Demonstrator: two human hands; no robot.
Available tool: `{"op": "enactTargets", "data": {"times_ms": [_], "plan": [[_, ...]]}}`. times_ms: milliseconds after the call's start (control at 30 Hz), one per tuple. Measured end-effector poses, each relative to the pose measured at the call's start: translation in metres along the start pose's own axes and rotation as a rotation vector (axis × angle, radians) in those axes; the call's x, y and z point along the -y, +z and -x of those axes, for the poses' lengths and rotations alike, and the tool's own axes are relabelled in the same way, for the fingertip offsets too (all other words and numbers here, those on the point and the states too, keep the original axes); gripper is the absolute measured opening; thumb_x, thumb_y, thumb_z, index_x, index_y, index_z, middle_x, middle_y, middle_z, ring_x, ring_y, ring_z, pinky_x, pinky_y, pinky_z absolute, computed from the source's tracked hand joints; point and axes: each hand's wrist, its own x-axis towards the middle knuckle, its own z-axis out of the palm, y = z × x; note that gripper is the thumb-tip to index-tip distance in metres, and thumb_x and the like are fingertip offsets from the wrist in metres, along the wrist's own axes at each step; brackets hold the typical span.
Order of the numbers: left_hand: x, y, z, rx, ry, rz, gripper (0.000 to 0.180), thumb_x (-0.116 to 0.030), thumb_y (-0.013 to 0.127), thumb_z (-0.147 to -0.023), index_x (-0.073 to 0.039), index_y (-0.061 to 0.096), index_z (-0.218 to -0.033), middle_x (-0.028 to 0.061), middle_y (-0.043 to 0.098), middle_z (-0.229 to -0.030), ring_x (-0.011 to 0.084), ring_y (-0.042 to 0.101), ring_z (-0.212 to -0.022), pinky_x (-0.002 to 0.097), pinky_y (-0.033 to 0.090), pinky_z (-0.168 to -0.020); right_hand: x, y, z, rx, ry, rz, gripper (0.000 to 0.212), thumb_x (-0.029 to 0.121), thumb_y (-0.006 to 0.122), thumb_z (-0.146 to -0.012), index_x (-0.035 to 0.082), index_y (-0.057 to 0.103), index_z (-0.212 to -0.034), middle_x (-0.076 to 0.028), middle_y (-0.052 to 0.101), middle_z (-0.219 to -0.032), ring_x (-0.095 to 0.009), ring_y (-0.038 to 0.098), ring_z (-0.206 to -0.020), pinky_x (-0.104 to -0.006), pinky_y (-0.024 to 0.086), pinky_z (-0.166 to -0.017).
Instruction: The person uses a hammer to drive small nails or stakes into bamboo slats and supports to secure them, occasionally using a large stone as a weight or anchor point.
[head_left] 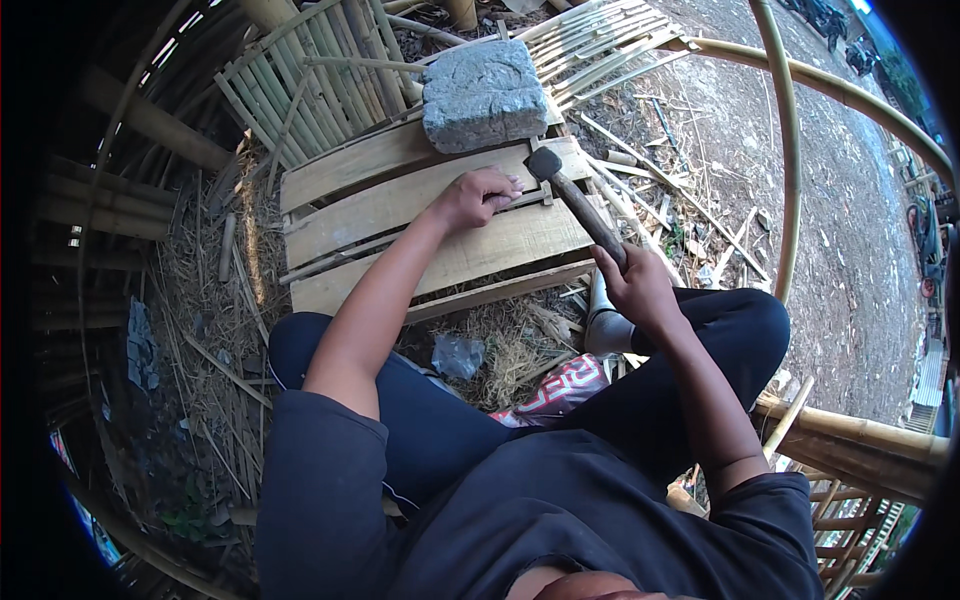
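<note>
the right hand point(637, 285) wraps tightly round the hammer point(577, 203); past that grip, the left hand point(475, 198) curls over wooden slats point(365, 212), contents unclear; beyond it, 1 grey block point(485, 95) obstructs the far slats.

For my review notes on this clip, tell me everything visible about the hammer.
The hammer has a short, blocky, dark grey head that looks like metal, on a straight brown handle that looks wooden. The right hand grips the handle's lower end, so the tool slants up and to the left, head farthest from the person. In this view the head overlaps the right end of the wooden planks, near the rough grey block; whether it touches the wood is unclear.
</note>
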Motion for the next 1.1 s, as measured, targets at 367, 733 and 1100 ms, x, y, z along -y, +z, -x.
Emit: {"op": "enactTargets", "data": {"times_ms": [367, 733, 1100], "plan": [[-0.003, -0.003, -0.001, -0.006, -0.007, -0.02, 0.007, 0.005, 0.072, -0.088, 0.002, 0.073, -0.094, 0.0153, 0.074, -0.103, 0.028, 0.071, -0.104, 0.037, 0.055, -0.093, -0.002, -0.003, -0.001, -0.036, -0.042, -0.021, 0.049, 0.041, 0.067, -0.098, -0.005, 0.068, -0.082, -0.024, 0.063, -0.062, -0.042, 0.067, -0.062, -0.05, 0.051, -0.063], [-0.005, -0.003, 0.0, -0.013, -0.04, 0.011, 0.009, 0.007, 0.072, -0.087, 0.003, 0.072, -0.095, 0.0152, 0.075, -0.104, 0.027, 0.071, -0.104, 0.0367, 0.056, -0.094, 0.005, -0.006, 0.002, -0.061, -0.133, -0.011, 0.047, 0.039, 0.069, -0.097, -0.005, 0.065, -0.082, -0.026, 0.06, -0.06, -0.044, 0.064, -0.06, -0.0507, 0.049, -0.06], [-0.001, -0.002, 0.003, -0.013, -0.012, 0.013, 0.006, 0.007, 0.071, -0.087, 0.003, 0.071, -0.091, 0.0162, 0.075, -0.101, 0.0289, 0.072, -0.102, 0.0363, 0.056, -0.092, 0.01, -0.015, 0.003, -0.062, -0.097, -0.086, 0.049, 0.04, 0.067, -0.099, -0.006, 0.067, -0.082, -0.021, 0.058, -0.055, -0.036, 0.063, -0.052, -0.0458, 0.048, -0.056]]}}
